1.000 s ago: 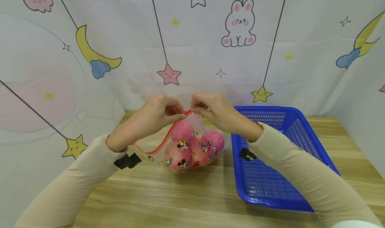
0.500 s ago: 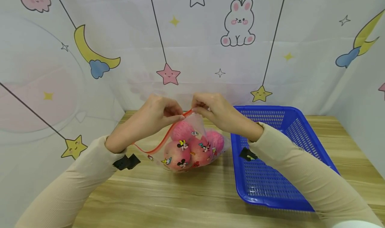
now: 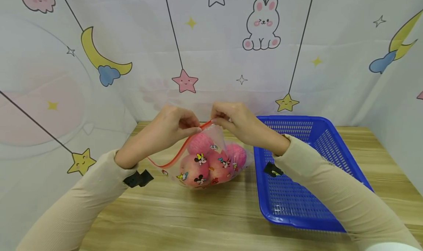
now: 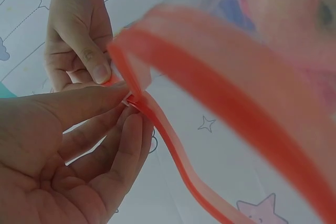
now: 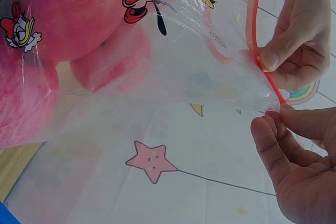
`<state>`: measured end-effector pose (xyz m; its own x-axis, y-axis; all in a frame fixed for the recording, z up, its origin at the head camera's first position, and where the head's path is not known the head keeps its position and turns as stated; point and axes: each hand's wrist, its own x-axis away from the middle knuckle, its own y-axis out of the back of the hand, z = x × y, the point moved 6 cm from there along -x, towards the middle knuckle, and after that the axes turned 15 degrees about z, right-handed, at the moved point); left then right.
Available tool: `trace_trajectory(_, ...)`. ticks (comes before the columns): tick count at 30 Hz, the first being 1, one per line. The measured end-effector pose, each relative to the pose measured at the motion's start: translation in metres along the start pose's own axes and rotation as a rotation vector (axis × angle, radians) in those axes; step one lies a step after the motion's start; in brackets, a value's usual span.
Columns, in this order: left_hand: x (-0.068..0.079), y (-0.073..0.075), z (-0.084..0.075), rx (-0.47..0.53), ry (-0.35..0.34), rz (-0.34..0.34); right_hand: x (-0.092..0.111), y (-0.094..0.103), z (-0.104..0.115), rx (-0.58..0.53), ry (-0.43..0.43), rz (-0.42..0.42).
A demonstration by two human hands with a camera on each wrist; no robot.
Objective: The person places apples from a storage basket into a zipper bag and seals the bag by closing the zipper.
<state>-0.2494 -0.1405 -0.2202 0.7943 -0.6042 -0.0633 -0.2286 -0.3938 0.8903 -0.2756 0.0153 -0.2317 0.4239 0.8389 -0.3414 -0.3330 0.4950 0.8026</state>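
A clear zip bag (image 3: 216, 135) with cartoon prints and a red zip strip (image 3: 180, 155) sits on the table, holding several round pink-red fruits (image 3: 195, 168) that look like apples. My left hand (image 3: 165, 128) pinches the red strip between thumb and fingers, left of the bag's top corner. At that corner, my right hand (image 3: 236, 122) pinches the end of the strip. The left wrist view shows the mouth gaping beyond the left hand (image 4: 79, 140), its two red edges apart. In the right wrist view the strip runs straight between the right hand (image 5: 302, 166) and the left.
A blue plastic basket (image 3: 266, 207) with perforated walls stands right of the bag, under the right forearm. The wooden table (image 3: 185, 221) extends in front of the bag. Behind and at both sides hangs a white cloth (image 3: 218, 52) printed with stars, moons and a rabbit.
My left hand has slid slightly left and down along the red strip, widening the gap to my right hand a little. The right hand, bag and basket stay nearly in place.
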Motion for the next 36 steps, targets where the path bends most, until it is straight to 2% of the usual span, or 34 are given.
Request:
trace_trajectory(26, 0.002, -0.005, 0.011, 0.029, 0.031, 0.018, 0.003, 0.0, -0.006, -0.005, -0.016, -0.009)
trace_trajectory(36, 0.001, -0.006, 0.01, -0.019, 0.003, -0.032, 0.003, 0.002, -0.012, -0.07, -0.044, 0.016)
